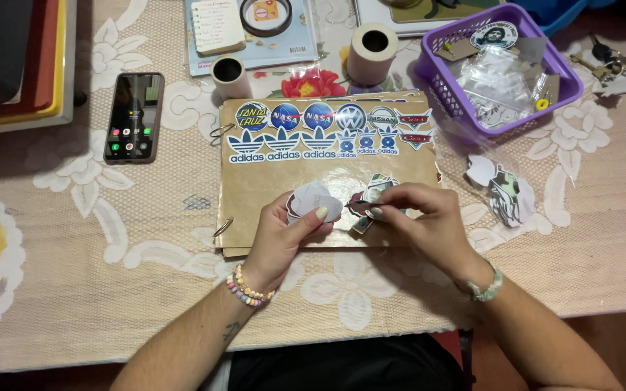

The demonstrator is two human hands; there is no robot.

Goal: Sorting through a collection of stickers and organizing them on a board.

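A brown ring-bound album (269, 181) is lying mid-table near the front edge. Over its lower half, the left hand (284, 235) is gripping a stack of stickers (313, 201), while the right hand (418, 221) is pinching one small sticker (362, 205).

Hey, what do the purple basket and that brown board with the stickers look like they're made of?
The purple basket looks like moulded plastic: a glossy rim and a regular lattice of holes in its walls. The brown board looks like kraft cardboard or thick paper, matte and slightly creased, held by metal rings along its edge.
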